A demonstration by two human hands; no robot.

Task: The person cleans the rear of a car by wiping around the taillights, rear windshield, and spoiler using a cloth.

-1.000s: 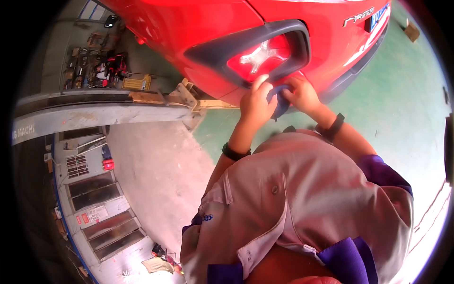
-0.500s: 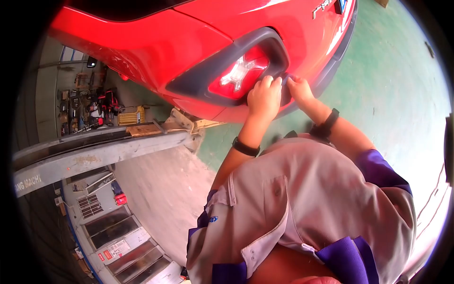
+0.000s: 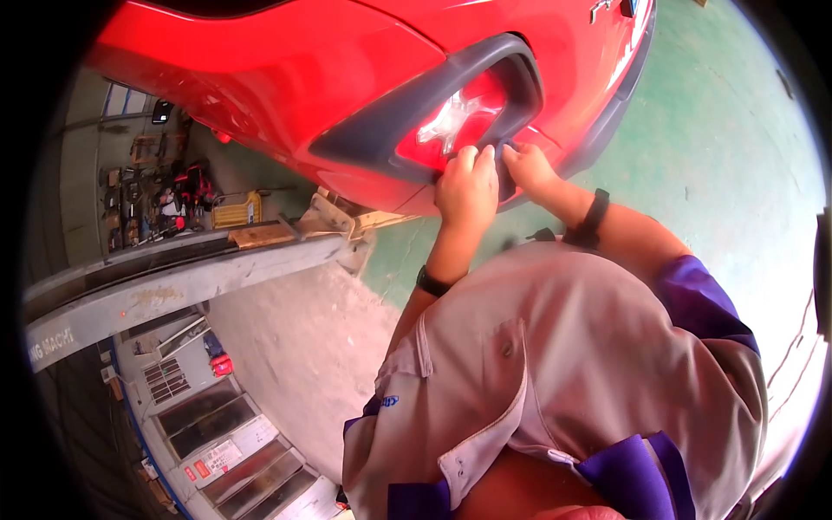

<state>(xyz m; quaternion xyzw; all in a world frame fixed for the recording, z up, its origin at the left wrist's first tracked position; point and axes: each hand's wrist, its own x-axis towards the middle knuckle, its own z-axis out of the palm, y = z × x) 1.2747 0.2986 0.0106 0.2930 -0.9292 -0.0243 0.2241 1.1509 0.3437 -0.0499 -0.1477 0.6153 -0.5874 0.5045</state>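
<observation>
A tail light (image 3: pixel 452 121) with a red and clear lens sits in the rear corner of the red car (image 3: pixel 260 82). Around it runs a dark grey plastic trim (image 3: pixel 373 143). My left hand (image 3: pixel 468 189) is closed at the lower edge of this trim, its fingers bent against it just below the lens. Close beside it, my right hand (image 3: pixel 533 172) pinches the trim's lower right part with thumb and fingers. The fingertips are partly hidden, and whether the trim stands away from the body I cannot tell.
A grey lift beam (image 3: pixel 182 290) extends to the left beneath the car. Tools and parts (image 3: pixel 160 195) crowd the far left, near a yellow frame (image 3: pixel 238 211). The dark bumper (image 3: pixel 611 121) borders the green floor (image 3: pixel 711 130). A white cabinet (image 3: pixel 221 425) stands lower left.
Both hands have shifted a little left and down relative to the tail light, along the trim's lower edge. The view has moved slightly too.
</observation>
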